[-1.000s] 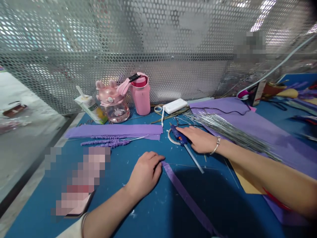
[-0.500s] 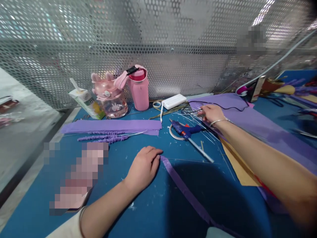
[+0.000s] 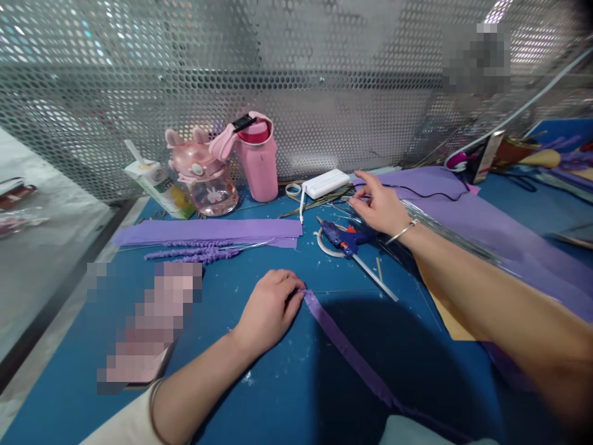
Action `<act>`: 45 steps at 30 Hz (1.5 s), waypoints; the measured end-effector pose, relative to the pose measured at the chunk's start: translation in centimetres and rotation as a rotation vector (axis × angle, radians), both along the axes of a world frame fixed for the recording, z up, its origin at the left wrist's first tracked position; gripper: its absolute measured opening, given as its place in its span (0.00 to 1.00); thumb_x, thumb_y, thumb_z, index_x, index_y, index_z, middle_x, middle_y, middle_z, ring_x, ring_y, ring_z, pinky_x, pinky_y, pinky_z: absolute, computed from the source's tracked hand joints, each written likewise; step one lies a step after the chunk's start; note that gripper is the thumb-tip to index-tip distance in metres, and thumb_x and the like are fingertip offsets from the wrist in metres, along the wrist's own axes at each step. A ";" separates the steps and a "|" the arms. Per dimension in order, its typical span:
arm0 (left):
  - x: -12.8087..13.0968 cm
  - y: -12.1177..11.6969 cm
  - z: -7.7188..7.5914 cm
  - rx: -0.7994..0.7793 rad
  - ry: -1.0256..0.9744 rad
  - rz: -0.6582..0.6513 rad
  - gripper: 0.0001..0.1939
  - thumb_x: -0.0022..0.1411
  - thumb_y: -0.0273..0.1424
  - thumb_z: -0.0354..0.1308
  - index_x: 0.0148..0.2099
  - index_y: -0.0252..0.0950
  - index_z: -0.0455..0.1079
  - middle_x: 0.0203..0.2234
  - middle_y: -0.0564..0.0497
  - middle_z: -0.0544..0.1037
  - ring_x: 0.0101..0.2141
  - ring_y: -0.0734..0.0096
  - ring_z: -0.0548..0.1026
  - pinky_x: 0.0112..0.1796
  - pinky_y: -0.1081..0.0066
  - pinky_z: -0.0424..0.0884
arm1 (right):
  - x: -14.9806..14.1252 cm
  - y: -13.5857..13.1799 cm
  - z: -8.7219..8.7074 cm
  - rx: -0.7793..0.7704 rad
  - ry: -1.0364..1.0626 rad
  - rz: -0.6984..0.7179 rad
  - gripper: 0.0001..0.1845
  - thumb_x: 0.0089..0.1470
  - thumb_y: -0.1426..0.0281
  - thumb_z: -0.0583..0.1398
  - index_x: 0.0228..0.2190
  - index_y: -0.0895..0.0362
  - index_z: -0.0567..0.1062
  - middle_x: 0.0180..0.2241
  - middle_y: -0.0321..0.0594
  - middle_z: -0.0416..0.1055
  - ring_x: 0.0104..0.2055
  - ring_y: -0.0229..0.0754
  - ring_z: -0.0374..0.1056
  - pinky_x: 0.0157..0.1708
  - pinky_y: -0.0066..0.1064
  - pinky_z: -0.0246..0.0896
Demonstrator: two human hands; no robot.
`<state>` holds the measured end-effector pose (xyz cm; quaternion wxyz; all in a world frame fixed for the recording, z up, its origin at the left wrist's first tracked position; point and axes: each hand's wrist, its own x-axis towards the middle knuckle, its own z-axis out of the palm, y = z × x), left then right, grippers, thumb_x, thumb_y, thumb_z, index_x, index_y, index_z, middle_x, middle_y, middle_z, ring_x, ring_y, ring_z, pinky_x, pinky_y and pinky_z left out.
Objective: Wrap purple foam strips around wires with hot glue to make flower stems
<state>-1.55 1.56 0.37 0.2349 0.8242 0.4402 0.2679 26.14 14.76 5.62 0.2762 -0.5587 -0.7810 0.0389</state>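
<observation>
My left hand (image 3: 269, 306) rests on the blue tabletop, its thumb and forefinger closed on the end of a narrow purple strip (image 3: 340, 343). From there the strip runs down toward the front edge. A thin clear wire (image 3: 343, 292) stretches rightward from the same fingertips. My right hand (image 3: 380, 204) is over the back of the table with its fingers apart, holding nothing. Just left of it is a white power bank (image 3: 325, 184). A bundle of shiny wires (image 3: 442, 225) passes by its wrist. In front of it lies a blue glue gun (image 3: 336, 238) with a glue stick in it.
Stacked purple strips (image 3: 208, 230) and fuzzy purple stems (image 3: 199, 254) lie at left, above a phone (image 3: 152, 371). A drink carton (image 3: 160, 188), a clear cup (image 3: 213, 198) and a pink bottle (image 3: 259, 167) line the mesh wall. Purple sheets (image 3: 514, 228) cover the right.
My right hand has come away from the wires at the back, moving slightly left and up, and its fingers have spread. My left hand stays on the strip's end.
</observation>
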 end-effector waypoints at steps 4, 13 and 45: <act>0.1 -0.4 0.2 -0.115 -0.208 0.114 0.07 0.63 0.30 0.53 0.41 0.38 0.70 0.33 0.50 0.75 0.34 0.68 0.72 0.37 0.68 0.68 | -1.4 -1.5 0.2 0.081 -0.001 0.024 0.27 0.57 0.66 0.53 0.57 0.57 0.60 0.43 0.44 0.73 0.28 0.42 0.69 0.36 0.35 0.62; 2.5 0.3 1.3 -0.723 -0.928 0.302 0.11 0.57 0.34 0.61 0.40 0.33 0.70 0.23 0.55 0.71 0.24 0.79 0.68 0.29 0.76 0.66 | -3.6 -9.1 2.3 0.103 -0.027 0.411 0.11 0.57 0.72 0.54 0.42 0.56 0.71 0.38 0.41 0.74 0.38 0.41 0.69 0.39 0.31 0.62; 1.9 -2.0 2.0 -0.839 -1.019 0.187 0.10 0.57 0.34 0.62 0.39 0.33 0.74 0.23 0.54 0.74 0.26 0.79 0.69 0.32 0.76 0.65 | -7.7 -14.3 -2.4 0.173 0.101 0.413 0.02 0.55 0.71 0.57 0.32 0.56 0.67 0.28 0.39 0.68 0.31 0.40 0.63 0.30 0.30 0.57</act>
